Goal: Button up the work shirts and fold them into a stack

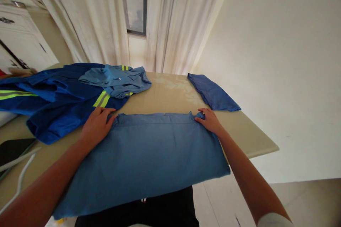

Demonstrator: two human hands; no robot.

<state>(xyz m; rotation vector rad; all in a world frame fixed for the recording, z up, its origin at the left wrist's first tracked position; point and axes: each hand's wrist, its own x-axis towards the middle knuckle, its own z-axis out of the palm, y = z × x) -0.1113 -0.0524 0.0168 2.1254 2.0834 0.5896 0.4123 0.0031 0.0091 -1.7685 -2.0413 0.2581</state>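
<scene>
"Tan tabletop [167, 95] in front of you, pale floor [213, 202] below. Which things sit closest to your body?"

"Your black trousers [170, 207], then the wide blue cloth [157, 149]. It spreads across the near side of the tabletop and hangs over the edge toward you."

"And how are your hands placed?"

"At its two far corners. Your left hand [98, 124] pinches a bunched bit between thumb and fingers; your right hand [210, 120] grips the opposite corner the same way. A seam runs along the far edge between them."

"Anything beside your left forearm?"

"A white cable [22, 173] and a flat dark object [15, 147], cut off by your view."

"Farther off?"

"Left of you, a dark blue garment [58, 113] with yellow-and-grey bands, a crumpled lighter blue garment [125, 81] on top. Toward the far right you have a folded blue piece [213, 93]. Behind everything hang cream curtains [93, 14], with a narrow window [134, 1] between them."
</scene>
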